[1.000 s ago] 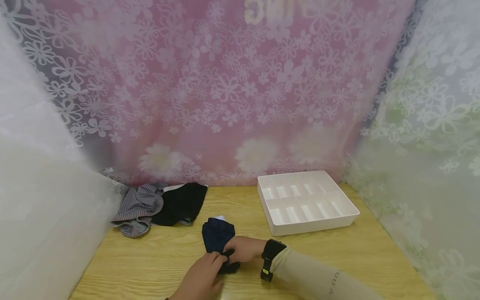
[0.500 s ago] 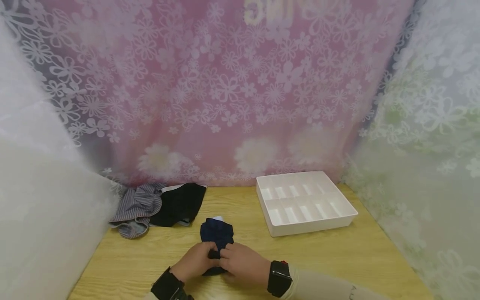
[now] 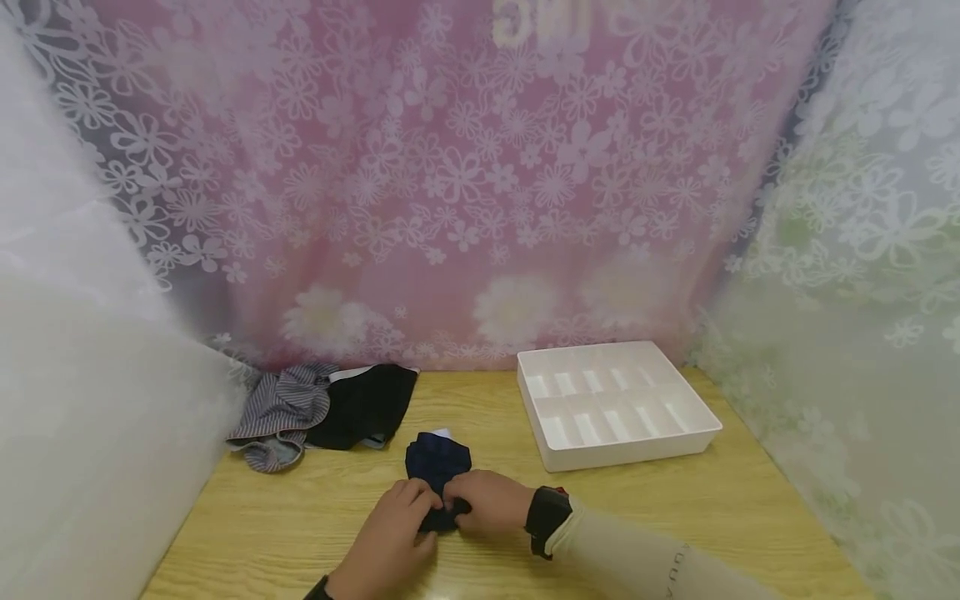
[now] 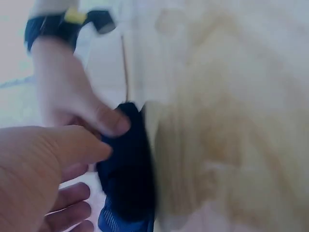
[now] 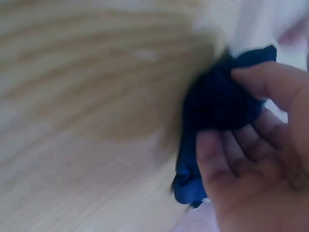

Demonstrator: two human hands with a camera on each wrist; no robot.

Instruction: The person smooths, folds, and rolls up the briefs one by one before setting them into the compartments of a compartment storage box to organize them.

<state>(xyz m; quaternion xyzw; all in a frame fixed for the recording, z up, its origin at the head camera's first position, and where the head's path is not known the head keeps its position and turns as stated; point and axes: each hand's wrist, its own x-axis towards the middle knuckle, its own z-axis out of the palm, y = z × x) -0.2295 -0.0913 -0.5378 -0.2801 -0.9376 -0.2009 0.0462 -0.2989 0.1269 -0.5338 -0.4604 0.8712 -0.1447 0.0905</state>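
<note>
A navy cloth garment (image 3: 437, 457) lies at the front middle of the wooden table, its near part rolled into a thick bundle and a bit of white showing at its far end. My right hand (image 3: 491, 504) grips the roll; in the right wrist view its thumb lies across the dark bundle (image 5: 219, 99) with the fingers curled against the other side. From the left, my left hand (image 3: 393, 533) holds the near end. The left wrist view has its thumb against the navy roll (image 4: 128, 169) and the fingers curled below, while the other hand's thumb presses farther along.
A white divided box (image 3: 622, 408) with several compartments stands at the back right. At the back left lie a grey striped garment (image 3: 288, 404) and a black garment (image 3: 363, 408) with a white band. Flowered curtains (image 3: 450, 208) enclose the wooden table (image 3: 300, 508).
Both hands have shifted their grip along the garment's near end. The left wrist swung into view half a second ago and is back lower now. The near part of the cloth looks more rolled up.
</note>
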